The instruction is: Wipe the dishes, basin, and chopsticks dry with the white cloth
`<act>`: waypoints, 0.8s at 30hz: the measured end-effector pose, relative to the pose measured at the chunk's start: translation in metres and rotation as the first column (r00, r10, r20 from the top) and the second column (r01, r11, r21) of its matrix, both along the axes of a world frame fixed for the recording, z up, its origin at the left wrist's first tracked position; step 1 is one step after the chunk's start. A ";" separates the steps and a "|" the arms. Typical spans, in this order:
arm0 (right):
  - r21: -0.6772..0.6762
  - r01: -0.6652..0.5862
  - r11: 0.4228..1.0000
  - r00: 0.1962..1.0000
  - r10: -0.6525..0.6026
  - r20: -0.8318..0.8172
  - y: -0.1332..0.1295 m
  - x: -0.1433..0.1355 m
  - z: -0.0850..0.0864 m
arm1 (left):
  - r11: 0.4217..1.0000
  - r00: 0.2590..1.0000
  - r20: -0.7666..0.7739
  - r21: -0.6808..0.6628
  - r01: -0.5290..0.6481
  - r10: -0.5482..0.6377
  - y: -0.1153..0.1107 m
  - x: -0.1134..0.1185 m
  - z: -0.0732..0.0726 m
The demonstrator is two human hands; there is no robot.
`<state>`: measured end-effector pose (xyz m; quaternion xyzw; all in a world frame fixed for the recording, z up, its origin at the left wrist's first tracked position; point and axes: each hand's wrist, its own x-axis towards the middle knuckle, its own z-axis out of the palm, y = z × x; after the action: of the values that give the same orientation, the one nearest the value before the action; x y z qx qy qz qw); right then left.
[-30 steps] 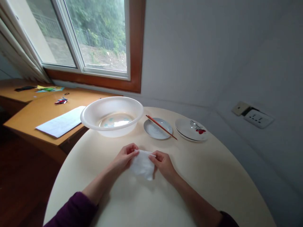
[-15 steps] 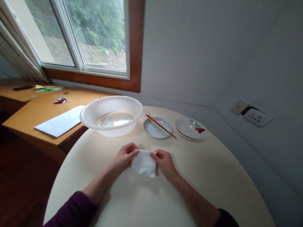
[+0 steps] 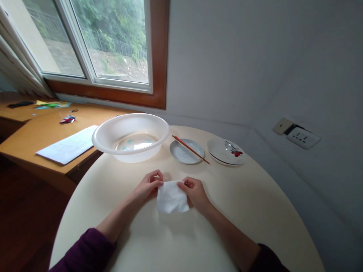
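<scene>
A small white cloth, perhaps a tissue or wipe, hangs between my two hands just above the cream round table. My left hand pinches its upper left corner between thumb and finger. At the upper right corner, my right hand grips it the same way. The cloth's lower edge hangs loose and wavy. Beyond the hands, a grey-white plate carries a pair of reddish-brown chopsticks laid across it. To its right are stacked white plates with a red flower pattern.
A large translucent plastic basin stands at the table's back left. A wooden desk adjoins on the left, bearing a white sheet and some small colourful items. A wall with a socket rises behind and to the right.
The cloth hangs a little wider and flatter, and my right hand's thumb sits slightly further in over its top edge. The whole view has shifted slightly, with objects appearing a bit further left.
</scene>
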<state>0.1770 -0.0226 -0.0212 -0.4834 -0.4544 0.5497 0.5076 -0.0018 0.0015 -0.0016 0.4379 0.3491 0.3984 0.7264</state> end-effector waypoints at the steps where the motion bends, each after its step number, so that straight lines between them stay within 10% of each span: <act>1: -0.005 -0.032 0.999 0.999 0.032 0.003 -0.001 0.001 0.001 | 1.000 1.000 0.001 -0.017 0.019 -0.019 0.000 -0.001 0.001; 11: 0.024 -0.239 0.971 0.969 0.237 0.070 -0.006 -0.003 0.007 | 0.922 0.898 -0.324 0.144 0.360 -0.300 0.001 -0.006 0.005; 24: 0.056 -0.218 0.974 0.971 0.212 0.108 -0.005 -0.005 -0.001 | 0.908 0.929 -0.253 0.253 0.335 -0.272 0.001 -0.002 -0.002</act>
<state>0.1725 -0.0275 -0.0218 -0.4413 -0.5476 0.5604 0.4374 -0.0035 0.0023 -0.0034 0.6291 0.2893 0.2781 0.6657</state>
